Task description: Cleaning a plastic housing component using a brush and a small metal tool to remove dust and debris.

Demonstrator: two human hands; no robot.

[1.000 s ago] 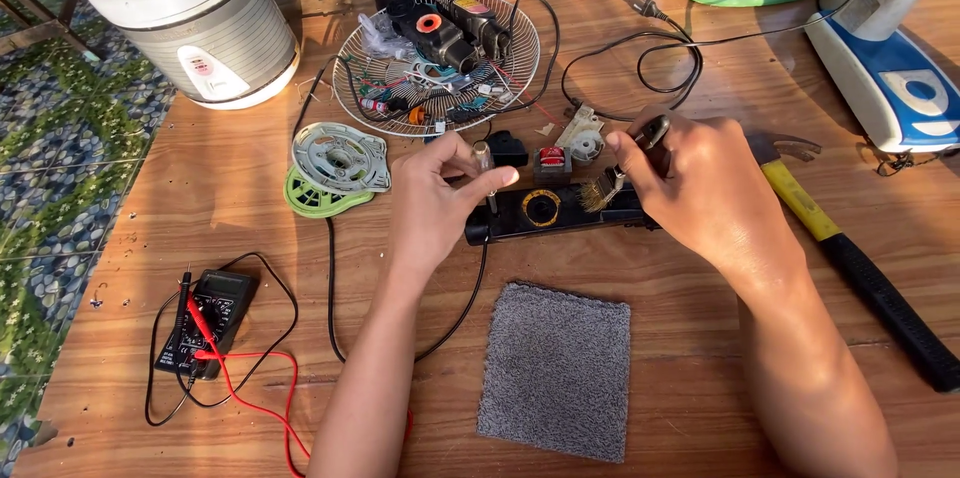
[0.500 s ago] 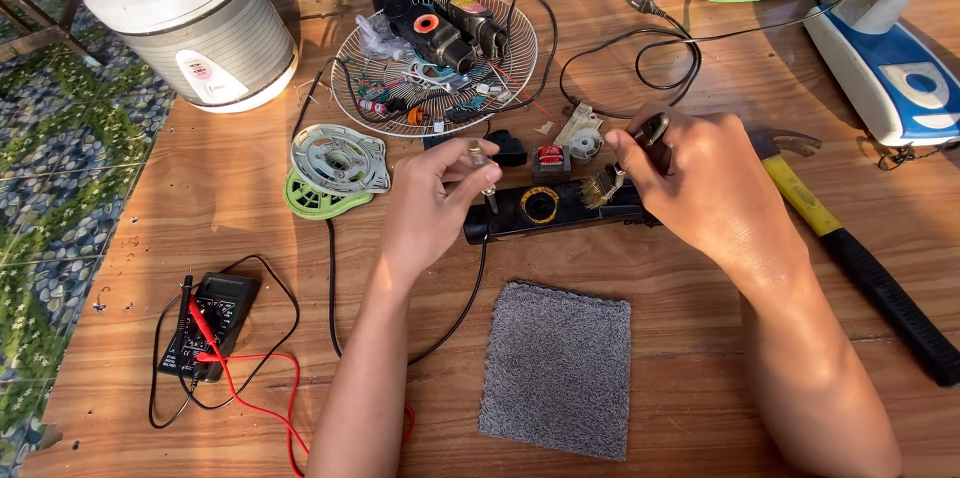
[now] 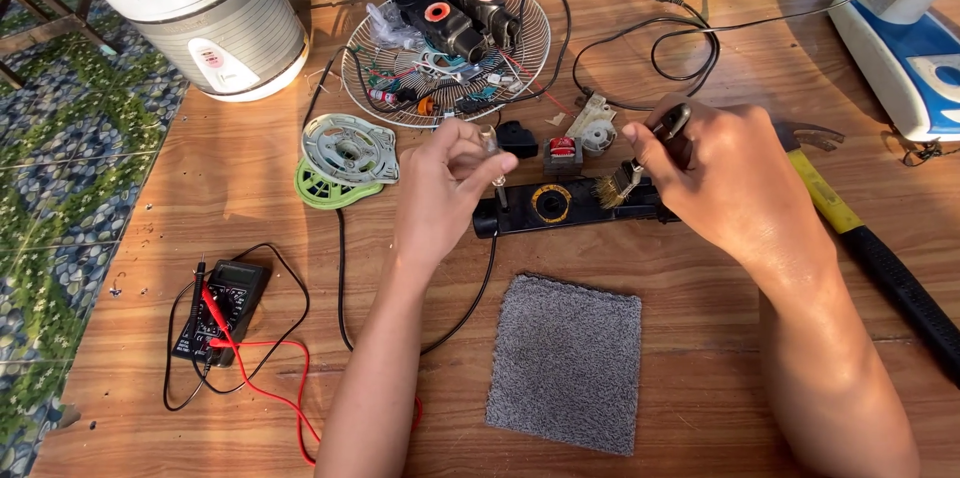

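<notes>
My left hand (image 3: 448, 188) pinches a small metal part (image 3: 492, 150) above the left end of a long black device body (image 3: 560, 208) that lies on the wooden table (image 3: 700, 338). My right hand (image 3: 720, 173) grips a small brush (image 3: 622, 185) by its dark handle; the brass-coloured bristles rest against the black body near its yellow ring. Close behind the black body lie a small red-topped component (image 3: 562, 153) and a white plastic piece (image 3: 592, 125).
A wire fan guard (image 3: 530, 63) full of parts sits behind, a rice cooker (image 3: 205, 13) at far left. A green and grey disc (image 3: 345, 158), a multimeter (image 3: 222, 308) with red and black leads, a grey cloth (image 3: 565, 363), a yellow-handled hammer (image 3: 860, 238) and an iron (image 3: 900, 48) surround.
My left hand has lifted slightly and brought the small metal part up beside the black body. My right hand with the brush has stayed almost in place.
</notes>
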